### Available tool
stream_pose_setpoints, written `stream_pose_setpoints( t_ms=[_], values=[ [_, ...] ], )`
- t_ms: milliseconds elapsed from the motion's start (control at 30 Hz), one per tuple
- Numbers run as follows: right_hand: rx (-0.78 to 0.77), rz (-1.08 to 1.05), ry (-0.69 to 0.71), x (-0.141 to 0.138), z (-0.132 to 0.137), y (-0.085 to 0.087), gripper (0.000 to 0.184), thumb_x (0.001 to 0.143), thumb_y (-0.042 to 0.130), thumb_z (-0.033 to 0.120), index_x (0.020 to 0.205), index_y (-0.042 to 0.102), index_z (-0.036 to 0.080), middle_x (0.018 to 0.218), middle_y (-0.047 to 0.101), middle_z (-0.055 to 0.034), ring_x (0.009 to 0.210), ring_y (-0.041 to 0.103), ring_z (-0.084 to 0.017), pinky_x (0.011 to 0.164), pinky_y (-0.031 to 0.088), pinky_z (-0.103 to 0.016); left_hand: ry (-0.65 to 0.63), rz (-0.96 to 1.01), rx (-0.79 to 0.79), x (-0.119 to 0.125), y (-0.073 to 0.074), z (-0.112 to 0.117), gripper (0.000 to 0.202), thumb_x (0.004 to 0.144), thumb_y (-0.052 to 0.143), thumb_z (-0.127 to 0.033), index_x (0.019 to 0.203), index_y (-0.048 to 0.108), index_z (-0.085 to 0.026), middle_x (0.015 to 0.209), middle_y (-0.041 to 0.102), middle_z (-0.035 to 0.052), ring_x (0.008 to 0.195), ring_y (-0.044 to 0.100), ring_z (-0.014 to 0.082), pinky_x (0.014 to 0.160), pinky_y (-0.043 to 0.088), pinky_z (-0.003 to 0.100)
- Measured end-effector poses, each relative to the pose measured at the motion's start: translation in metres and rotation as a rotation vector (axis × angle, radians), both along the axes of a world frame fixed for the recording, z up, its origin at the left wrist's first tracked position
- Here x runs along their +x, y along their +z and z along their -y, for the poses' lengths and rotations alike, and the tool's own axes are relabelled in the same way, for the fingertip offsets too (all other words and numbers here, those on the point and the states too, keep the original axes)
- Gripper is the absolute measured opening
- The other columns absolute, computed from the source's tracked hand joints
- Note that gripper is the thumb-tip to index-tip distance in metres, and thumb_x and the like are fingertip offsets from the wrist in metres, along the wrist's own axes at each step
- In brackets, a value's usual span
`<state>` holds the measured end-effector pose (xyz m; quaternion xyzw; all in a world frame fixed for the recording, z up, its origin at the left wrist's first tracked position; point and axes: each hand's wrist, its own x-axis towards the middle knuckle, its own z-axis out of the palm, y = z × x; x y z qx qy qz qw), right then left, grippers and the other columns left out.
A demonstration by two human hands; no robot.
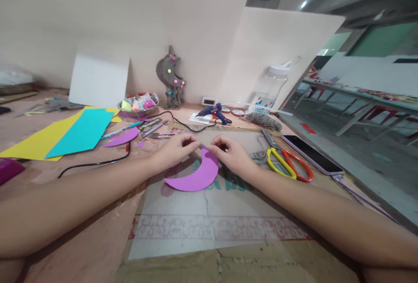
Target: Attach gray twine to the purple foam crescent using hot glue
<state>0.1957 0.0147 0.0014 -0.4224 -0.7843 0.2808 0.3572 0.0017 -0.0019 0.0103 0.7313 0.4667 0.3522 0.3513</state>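
A purple paper crescent moon is held just above a sheet of clear plastic on cardboard, its upper tip between my two hands. Grey yarn shows at that tip. My left hand pinches the tip from the left, thumb and forefinger together. From the right, my right hand closes thumb and fingers on the same tip, where the yarn is; exactly which strand it grips is hidden. More loose grey yarn lies on the table beyond my right wrist.
Scissors and a phone lie at right. A glue gun, grey yarn skein and water bottle are behind. At left are coloured sheets, a bowl of pompoms and a black cable. A decorated grey moon hangs on the wall.
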Motion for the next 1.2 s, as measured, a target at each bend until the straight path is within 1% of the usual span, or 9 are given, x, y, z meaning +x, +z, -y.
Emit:
stream_pose_setpoints(
  t_ms=[233,333,433,567,767,867,967,1067,1200],
  values=[
    [0.062,0.124,0.032,0.002,0.003,0.009,0.025,0.081,0.055,0.042,0.071,0.056,0.019,0.064,0.054,0.0015,0.058,0.046,-0.011,0.055,0.036,-0.024,0.036,0.048,-0.013,0.0,0.0,-0.001,0.025,0.084,0.048,-0.037,0.075,0.056,-0.016,0.067,0.065,0.0014,0.057,0.054,0.0124,0.051,0.038,0.022],
    [0.093,0.114,0.008,0.009,-0.009,0.022,0.02,0.079,0.056,0.037,0.071,0.053,0.019,0.065,0.053,0.0011,0.059,0.045,-0.011,0.055,0.036,-0.024,0.03,0.062,-0.024,0.0,0.0,-0.001,0.026,0.084,0.048,-0.039,0.076,0.056,-0.016,0.068,0.064,0.0012,0.056,0.055,0.0127,0.05,0.038,0.022],
    [0.121,0.116,-0.029,0.021,-0.025,0.037,0.018,0.078,0.055,0.036,0.073,0.052,0.018,0.068,0.052,0.0009,0.061,0.046,-0.012,0.057,0.038,-0.025,0.004,0.042,-0.003,-0.001,-0.001,-0.002,0.027,0.085,0.047,-0.039,0.078,0.058,-0.016,0.07,0.064,0.0017,0.062,0.057,0.0142,0.055,0.041,0.023],
    [0.086,0.247,-0.01,0.04,-0.044,0.045,0.022,0.078,0.056,0.039,0.083,0.058,0.018,0.077,0.059,-0.0018,0.07,0.053,-0.014,0.063,0.043,-0.027,0.007,0.014,0.016,-0.002,-0.005,-0.006,0.027,0.085,0.047,-0.039,0.078,0.059,-0.016,0.074,0.066,0.0025,0.068,0.059,0.0157,0.06,0.043,0.025],
    [0.036,0.346,-0.028,0.062,-0.063,0.038,0.035,0.08,0.056,0.039,0.107,0.058,0.017,0.096,0.065,-0.0073,0.086,0.061,-0.019,0.078,0.048,-0.034,0.014,0.031,0.005,-0.003,-0.006,-0.007,0.026,0.084,0.049,-0.039,0.078,0.06,-0.017,0.071,0.064,0.0019,0.065,0.057,0.0155,0.055,0.04,0.024],
    [0.056,0.348,-0.058,0.068,-0.077,0.031,0.041,0.081,0.055,0.037,0.116,0.054,0.017,0.11,0.063,-0.0103,0.096,0.061,-0.022,0.084,0.048,-0.036,0.013,0.046,-0.014,-0.003,-0.004,-0.005,0.025,0.084,0.049,-0.038,0.078,0.061,-0.017,0.071,0.063,0.0012,0.063,0.056,0.0146,0.053,0.039,0.023],
    [0.075,0.38,-0.107,0.064,-0.098,0.026,0.049,0.076,0.062,0.035,0.121,0.054,0.016,0.12,0.059,-0.0128,0.105,0.058,-0.026,0.089,0.046,-0.038,0.01,0.037,-0.034,-0.004,-0.003,-0.005,0.025,0.084,0.049,-0.038,0.078,0.06,-0.017,0.069,0.063,0.0004,0.058,0.053,0.013,0.05,0.037,0.022],
    [0.062,0.425,-0.159,0.051,-0.123,0.022,0.051,0.072,0.068,0.036,0.117,0.057,0.014,0.117,0.062,-0.0135,0.101,0.06,-0.028,0.087,0.046,-0.038,0.007,0.044,-0.032,-0.003,-0.004,-0.006,0.025,0.084,0.049,-0.038,0.078,0.06,-0.017,0.07,0.063,0.0005,0.058,0.054,0.013,0.05,0.037,0.022],
    [0.055,0.467,-0.236,0.028,-0.149,0.017,0.052,0.072,0.068,0.043,0.112,0.059,0.012,0.105,0.066,-0.0133,0.091,0.062,-0.025,0.08,0.047,-0.035,0.007,0.056,-0.011,-0.003,-0.006,-0.007,0.024,0.084,0.049,-0.039,0.078,0.06,-0.017,0.071,0.063,0.0007,0.064,0.056,0.0146,0.054,0.04,0.023]
  ],
)
